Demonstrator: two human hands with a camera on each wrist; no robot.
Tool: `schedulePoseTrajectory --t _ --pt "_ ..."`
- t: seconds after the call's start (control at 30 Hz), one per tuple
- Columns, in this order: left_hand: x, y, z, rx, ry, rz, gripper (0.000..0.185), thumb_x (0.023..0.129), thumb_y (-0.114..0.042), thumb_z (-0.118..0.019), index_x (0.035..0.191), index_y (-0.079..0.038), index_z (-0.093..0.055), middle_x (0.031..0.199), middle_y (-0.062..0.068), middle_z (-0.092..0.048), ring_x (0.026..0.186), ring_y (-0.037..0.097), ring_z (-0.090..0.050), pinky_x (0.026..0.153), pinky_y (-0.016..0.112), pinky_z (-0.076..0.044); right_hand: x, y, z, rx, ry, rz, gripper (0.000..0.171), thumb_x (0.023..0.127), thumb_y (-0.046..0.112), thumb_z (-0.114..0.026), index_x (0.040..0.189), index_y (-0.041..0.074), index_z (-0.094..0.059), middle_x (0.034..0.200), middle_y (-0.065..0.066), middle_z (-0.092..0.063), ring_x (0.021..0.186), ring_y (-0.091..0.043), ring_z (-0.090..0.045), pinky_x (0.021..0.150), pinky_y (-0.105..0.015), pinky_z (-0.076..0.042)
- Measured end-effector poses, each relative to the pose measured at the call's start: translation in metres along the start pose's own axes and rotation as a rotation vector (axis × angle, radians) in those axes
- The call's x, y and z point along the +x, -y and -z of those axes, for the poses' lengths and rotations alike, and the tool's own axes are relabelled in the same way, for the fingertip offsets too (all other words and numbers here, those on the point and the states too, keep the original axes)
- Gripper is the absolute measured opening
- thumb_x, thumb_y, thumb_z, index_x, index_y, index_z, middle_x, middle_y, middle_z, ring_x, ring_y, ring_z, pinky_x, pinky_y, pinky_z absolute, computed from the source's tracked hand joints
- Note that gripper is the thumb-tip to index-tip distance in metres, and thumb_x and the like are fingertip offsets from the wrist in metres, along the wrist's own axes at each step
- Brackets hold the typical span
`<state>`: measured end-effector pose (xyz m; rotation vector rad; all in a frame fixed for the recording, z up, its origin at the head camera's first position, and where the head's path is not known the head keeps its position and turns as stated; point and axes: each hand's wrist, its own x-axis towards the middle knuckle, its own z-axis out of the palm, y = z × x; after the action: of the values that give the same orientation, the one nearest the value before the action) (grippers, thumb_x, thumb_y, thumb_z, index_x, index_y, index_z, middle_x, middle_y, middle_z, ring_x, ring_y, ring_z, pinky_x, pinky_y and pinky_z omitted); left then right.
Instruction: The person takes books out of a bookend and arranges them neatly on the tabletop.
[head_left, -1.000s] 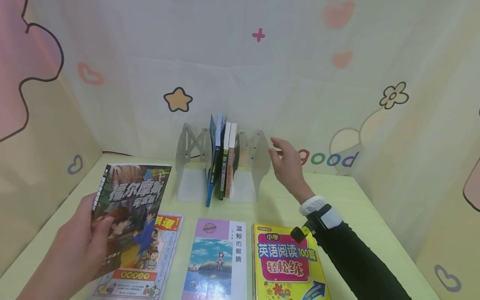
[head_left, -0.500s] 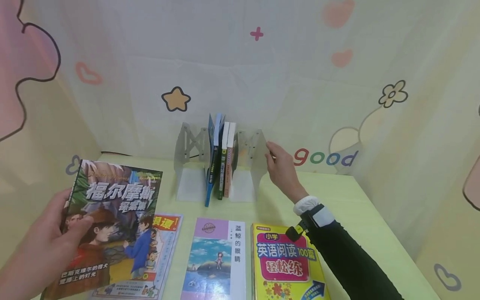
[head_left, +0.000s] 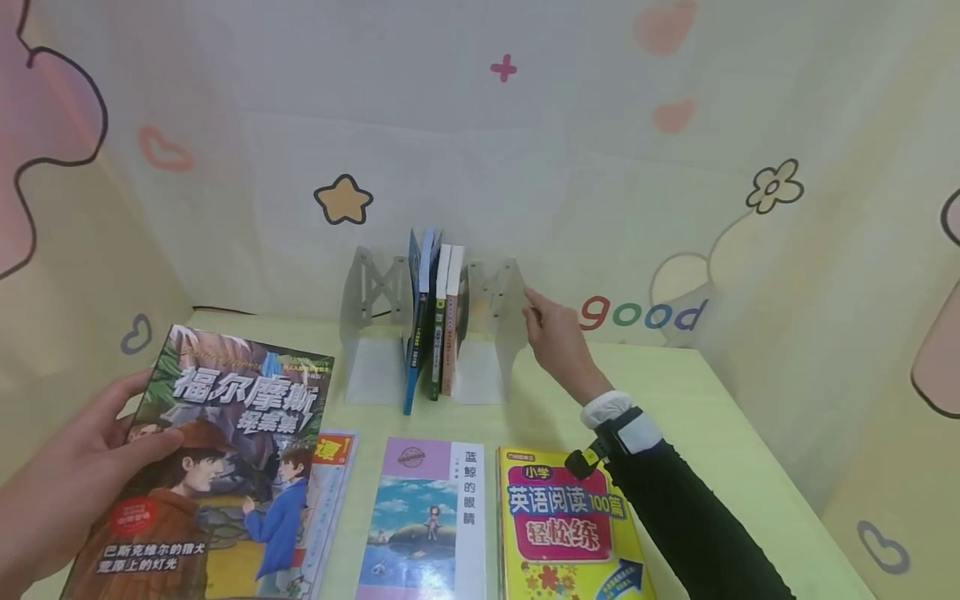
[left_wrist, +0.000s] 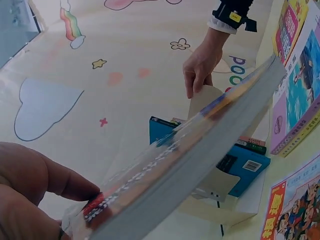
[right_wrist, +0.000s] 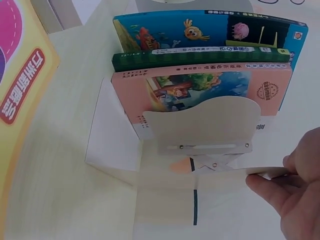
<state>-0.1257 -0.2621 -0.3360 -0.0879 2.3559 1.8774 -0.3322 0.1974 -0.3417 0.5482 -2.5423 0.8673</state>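
My left hand (head_left: 82, 479) grips a paperback book (head_left: 258, 492) by its left side, thumb across the dark illustrated front cover. In the left wrist view the book (left_wrist: 195, 155) appears nearly edge-on. At the back of the table stands a pale expandable book rack (head_left: 480, 375). Upright in its middle are several books, among them a blue one (head_left: 412, 367) and a pink-spined one (head_left: 449, 342). My right hand (head_left: 561, 342) pinches the edge of the rack's right end plate (head_left: 512, 312); the right wrist view shows the thumb and fingers (right_wrist: 272, 192) on that edge.
On the table's front part lie a purple-and-white book (head_left: 420, 517), a yellow workbook (head_left: 573, 533) at the right, and a blue-bordered book (head_left: 337, 467) partly hidden under the held one. A patterned cloth backdrop (head_left: 450, 150) encloses the back and sides.
My left hand has moved lower and left, turning the paperback's cover more toward the head camera. The right hand has gone from just beside the rack's end plate to pinching its edge.
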Motion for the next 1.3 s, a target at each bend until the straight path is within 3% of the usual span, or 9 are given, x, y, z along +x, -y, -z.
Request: schedulePoseTrajectory --t 0.07,0.27,0.5,0.77,1.07,1.3 --pt "0.002 0.001 0.000 -0.037 0.039 0.043 0.073 0.113 -0.025 -0.045 0.166 -0.021 0.005 0.117 0.007 -0.065 0.090 0.024 -0.073 0.073 0.052 -0.063 0.000 0.001 -0.001 -0.001 0.002 -0.004 0.045 0.104 0.006 -0.061 0.147 -0.006 -0.052 0.081 -0.015 -0.064 0.062 -0.023 -0.052 0.053 -0.022 -0.042" --pt "0.011 0.010 -0.008 -0.119 0.137 0.126 0.076 0.111 -0.025 -0.051 0.165 -0.018 0.003 0.115 0.007 -0.064 0.091 0.027 -0.072 0.075 0.052 -0.063 0.002 0.003 -0.005 0.003 -0.005 -0.020 0.045 0.105 0.006 -0.060 0.147 -0.006 -0.051 0.088 -0.019 -0.067 0.062 -0.023 -0.053 0.053 -0.023 -0.042" --pt "0.024 0.031 -0.021 -0.148 0.218 0.136 0.084 0.106 -0.020 -0.061 0.163 -0.010 0.000 0.117 0.015 -0.059 0.092 0.028 -0.068 0.076 0.050 -0.063 0.001 0.003 -0.007 0.001 -0.017 -0.023 0.045 0.104 0.006 -0.060 0.147 -0.007 -0.051 0.076 -0.013 -0.061 0.059 -0.022 -0.049 0.052 -0.023 -0.040" --pt "0.041 0.047 -0.039 -0.161 0.206 0.147 0.086 0.103 -0.016 -0.065 0.161 -0.001 -0.002 0.114 0.016 -0.060 0.089 0.028 -0.071 0.077 0.049 -0.063 0.001 0.000 -0.010 -0.014 -0.035 0.000 0.043 0.104 0.004 -0.060 0.145 -0.008 -0.052 0.076 -0.012 -0.060 0.059 -0.021 -0.048 0.052 -0.024 -0.039" --pt "0.054 0.082 -0.041 -0.187 0.206 0.133 0.084 0.102 -0.005 -0.060 0.157 0.008 0.001 0.108 0.013 -0.065 0.088 0.029 -0.072 0.076 0.048 -0.063 -0.001 -0.001 -0.014 -0.027 -0.032 0.012 0.043 0.104 0.004 -0.060 0.145 -0.008 -0.053 0.075 -0.012 -0.060 0.059 -0.021 -0.050 0.053 -0.024 -0.041" --pt "0.059 0.092 -0.045 -0.222 0.230 0.154 0.073 0.104 -0.004 -0.055 0.154 0.010 -0.003 0.110 0.014 -0.065 0.089 0.025 -0.070 0.076 0.046 -0.063 0.001 -0.002 -0.013 -0.034 -0.049 0.017 0.043 0.104 0.004 -0.060 0.145 -0.008 -0.053 0.081 -0.016 -0.065 0.061 -0.022 -0.051 0.055 -0.025 -0.041"
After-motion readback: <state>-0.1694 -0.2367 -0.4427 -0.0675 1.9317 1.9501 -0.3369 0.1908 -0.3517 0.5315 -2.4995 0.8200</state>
